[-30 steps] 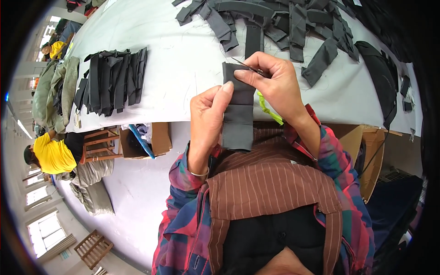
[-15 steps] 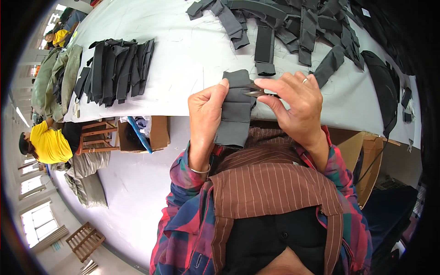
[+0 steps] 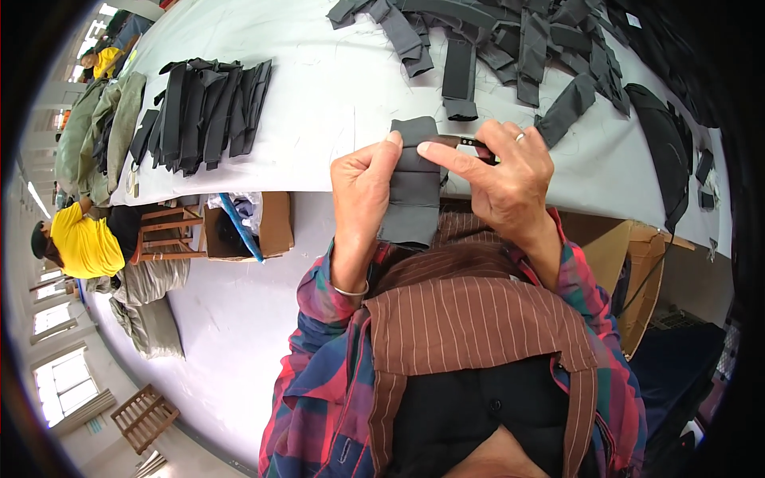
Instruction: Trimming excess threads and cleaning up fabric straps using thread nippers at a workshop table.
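Observation:
Between the thumb and fingers of my left hand is a dark grey folded fabric strip, hanging upright at the table's front edge with crosswise creases. My right hand is closed around small thread snips, whose metal blades point left toward the strip. The right index finger stretches out with its tip on the strip's right side, just below the blades. Part of the snips is hidden by the fingers.
A row of dark fabric strips lies on the white table at left; a loose heap of strips is at the far right. Below stand cardboard boxes and a wooden stool. A person in yellow sits at far left.
My right index finger has straightened and moved left onto the strip. The snips have turned, so their handle shows more and their blades less. Both hands still hold their things.

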`<state>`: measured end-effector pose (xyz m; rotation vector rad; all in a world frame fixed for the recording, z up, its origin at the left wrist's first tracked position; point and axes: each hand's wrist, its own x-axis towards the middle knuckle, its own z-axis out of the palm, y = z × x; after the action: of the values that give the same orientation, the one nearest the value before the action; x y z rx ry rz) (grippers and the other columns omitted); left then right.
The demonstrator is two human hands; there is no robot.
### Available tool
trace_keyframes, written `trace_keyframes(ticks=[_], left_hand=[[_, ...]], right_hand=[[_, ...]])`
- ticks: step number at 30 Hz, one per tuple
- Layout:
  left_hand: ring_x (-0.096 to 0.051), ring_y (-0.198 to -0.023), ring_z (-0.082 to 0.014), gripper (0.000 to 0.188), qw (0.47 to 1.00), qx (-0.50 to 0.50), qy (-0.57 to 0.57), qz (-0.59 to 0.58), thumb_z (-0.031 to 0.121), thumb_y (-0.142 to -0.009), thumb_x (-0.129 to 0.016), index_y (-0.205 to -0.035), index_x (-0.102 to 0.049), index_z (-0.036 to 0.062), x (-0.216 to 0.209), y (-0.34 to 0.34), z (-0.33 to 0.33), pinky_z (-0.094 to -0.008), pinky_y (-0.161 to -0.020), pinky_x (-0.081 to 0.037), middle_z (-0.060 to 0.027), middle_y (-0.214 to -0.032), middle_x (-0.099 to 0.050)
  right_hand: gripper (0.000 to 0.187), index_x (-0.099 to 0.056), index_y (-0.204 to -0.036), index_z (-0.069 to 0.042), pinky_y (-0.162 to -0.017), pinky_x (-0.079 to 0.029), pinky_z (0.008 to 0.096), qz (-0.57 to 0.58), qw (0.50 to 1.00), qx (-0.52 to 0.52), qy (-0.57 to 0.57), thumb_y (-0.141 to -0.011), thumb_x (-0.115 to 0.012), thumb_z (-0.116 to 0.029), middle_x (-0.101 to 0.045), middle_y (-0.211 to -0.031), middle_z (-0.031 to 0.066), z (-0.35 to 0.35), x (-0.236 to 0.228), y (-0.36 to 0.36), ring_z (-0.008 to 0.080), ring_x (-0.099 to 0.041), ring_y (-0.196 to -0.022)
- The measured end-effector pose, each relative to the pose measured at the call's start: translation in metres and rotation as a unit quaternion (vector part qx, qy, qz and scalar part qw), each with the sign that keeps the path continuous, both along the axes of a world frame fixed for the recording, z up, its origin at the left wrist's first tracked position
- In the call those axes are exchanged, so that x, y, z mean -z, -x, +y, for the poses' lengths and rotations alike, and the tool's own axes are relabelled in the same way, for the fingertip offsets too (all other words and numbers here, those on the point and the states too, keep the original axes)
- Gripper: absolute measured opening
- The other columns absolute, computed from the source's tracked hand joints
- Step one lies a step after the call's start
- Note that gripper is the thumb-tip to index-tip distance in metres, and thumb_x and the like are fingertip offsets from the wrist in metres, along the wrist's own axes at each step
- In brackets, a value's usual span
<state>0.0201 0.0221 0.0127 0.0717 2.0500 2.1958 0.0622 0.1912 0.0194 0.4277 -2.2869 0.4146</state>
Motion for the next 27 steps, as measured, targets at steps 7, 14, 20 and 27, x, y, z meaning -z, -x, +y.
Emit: trace_keyframes(ticks=[7,14,20,27], left_hand=[[-0.030,-0.055,0.0004,0.040,0.999,-0.006,-0.035,-0.028,0.019,-0.091,-0.061,-0.055,-0.050,0.0062,0.011,-0.002,-0.006,-0.0222,-0.047,-0.021,0.0117,-0.057,-0.040],[-0.034,-0.055,0.0004,0.035,0.996,-0.045,-0.067,-0.040,0.019,-0.091,-0.062,-0.060,-0.061,0.0024,0.009,-0.003,-0.007,-0.0206,-0.048,-0.026,0.0104,-0.059,-0.047],[-0.033,-0.056,0.0003,0.037,0.998,-0.033,-0.044,-0.035,0.021,-0.092,-0.061,-0.059,-0.059,0.0036,0.008,-0.006,-0.013,-0.0212,-0.048,-0.025,0.0110,-0.058,-0.044],[-0.031,-0.056,0.0002,0.040,1.000,-0.007,-0.022,0.009,0.022,-0.093,-0.061,-0.058,-0.055,0.0052,0.009,-0.012,-0.017,-0.0216,-0.047,-0.023,0.0112,-0.058,-0.041]], right_hand=[[0.036,-0.074,-0.098,-0.028,-0.050,-0.035,0.0303,0.171,0.976,0.133,0.007,-0.072,-0.062,-0.008,-0.040,-0.064,-0.0021,0.038,0.008,0.029,0.0172,-0.043,-0.055],[0.035,-0.069,-0.111,-0.019,-0.055,-0.042,0.0301,-0.045,0.960,-0.057,0.271,-0.079,-0.066,-0.005,-0.055,-0.070,0.0035,0.026,-0.013,0.012,0.0220,-0.051,-0.060],[0.024,-0.071,-0.097,-0.015,-0.056,-0.039,0.0341,-0.043,0.988,-0.097,0.108,-0.073,-0.070,-0.011,-0.056,-0.069,0.0022,0.002,-0.008,0.002,0.0230,-0.053,-0.062],[0.019,-0.071,-0.096,-0.012,-0.058,-0.039,0.0295,-0.071,0.993,-0.074,0.054,-0.078,-0.069,-0.010,-0.057,-0.070,0.0029,-0.002,-0.007,0.000,0.0185,-0.054,-0.062]])
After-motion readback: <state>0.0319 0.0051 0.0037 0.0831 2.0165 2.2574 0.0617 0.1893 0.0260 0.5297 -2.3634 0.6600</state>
